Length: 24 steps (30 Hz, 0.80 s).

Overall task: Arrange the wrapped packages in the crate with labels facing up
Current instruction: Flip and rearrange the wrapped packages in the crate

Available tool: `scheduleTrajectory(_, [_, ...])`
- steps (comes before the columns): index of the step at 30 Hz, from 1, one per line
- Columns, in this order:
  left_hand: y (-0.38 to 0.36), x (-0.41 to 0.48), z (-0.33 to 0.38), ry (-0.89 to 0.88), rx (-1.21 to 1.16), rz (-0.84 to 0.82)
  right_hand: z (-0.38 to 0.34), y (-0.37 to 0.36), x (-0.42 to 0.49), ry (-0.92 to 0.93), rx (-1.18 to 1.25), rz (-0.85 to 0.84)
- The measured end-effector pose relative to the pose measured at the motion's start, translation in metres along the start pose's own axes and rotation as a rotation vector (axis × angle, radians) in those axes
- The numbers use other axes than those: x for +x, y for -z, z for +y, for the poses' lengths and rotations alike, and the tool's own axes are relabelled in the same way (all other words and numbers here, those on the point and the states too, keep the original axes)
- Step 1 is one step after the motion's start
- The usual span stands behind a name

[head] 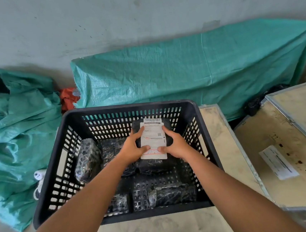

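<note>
A black slotted plastic crate (48, 182) stands on a wooden board. Inside lie several packages wrapped in black film. One package (152, 140) at the back right has its white shipping label facing up. My left hand (132, 147) grips its left edge and my right hand (173, 143) grips its right edge, thumbs on the label's lower part. Another wrapped package (87, 159) leans against the left wall without a visible label. A further one (172, 194) lies at the front right, and a small one (119, 203) sits at the front middle.
A wooden board (224, 146) lies under the crate, and a plywood box lid (276, 160) with a paper label is at the right. Green woven sacks (181, 72) lie behind and to the left (15, 129). A white shoe (39, 180) sits by the crate's left side.
</note>
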<state>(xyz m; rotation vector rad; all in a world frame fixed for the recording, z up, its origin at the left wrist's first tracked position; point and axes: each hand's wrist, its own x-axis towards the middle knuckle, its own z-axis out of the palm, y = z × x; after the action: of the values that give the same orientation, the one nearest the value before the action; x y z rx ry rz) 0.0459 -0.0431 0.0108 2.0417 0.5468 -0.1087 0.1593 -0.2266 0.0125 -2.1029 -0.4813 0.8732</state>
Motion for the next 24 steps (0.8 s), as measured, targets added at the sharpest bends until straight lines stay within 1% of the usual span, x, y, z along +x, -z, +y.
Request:
scheduleTrajectory(2, [-0.013, 0.003, -0.010, 0.046, 0.112, -0.016, 0.011, -0.009, 0.006, -0.030, -0.063, -0.015])
scheduleTrajectory(4, [-0.023, 0.004, -0.019, 0.102, 0.159, -0.036, 0.019, -0.018, 0.010, -0.038, -0.092, -0.032])
scheduleTrajectory(11, [-0.027, 0.015, -0.025, 0.148, 0.169, -0.036, 0.027, -0.023, 0.016, -0.043, -0.099, 0.001])
scheduleTrajectory(16, [-0.028, 0.007, -0.019, 0.212, 0.099, 0.006, 0.028, -0.019, 0.008, -0.045, -0.129, 0.052])
scheduleTrajectory(20, [-0.016, -0.006, -0.005, 0.150, 0.105, 0.083, 0.013, -0.005, -0.007, -0.026, -0.176, 0.045])
scheduleTrajectory(22, [-0.005, -0.014, 0.006, 0.128, 0.063, 0.114, 0.000, 0.007, -0.020, 0.001, -0.152, 0.075])
scheduleTrajectory(24, [0.004, -0.024, 0.017, 0.057, 0.028, 0.119, -0.012, 0.021, -0.039, 0.028, -0.137, 0.123])
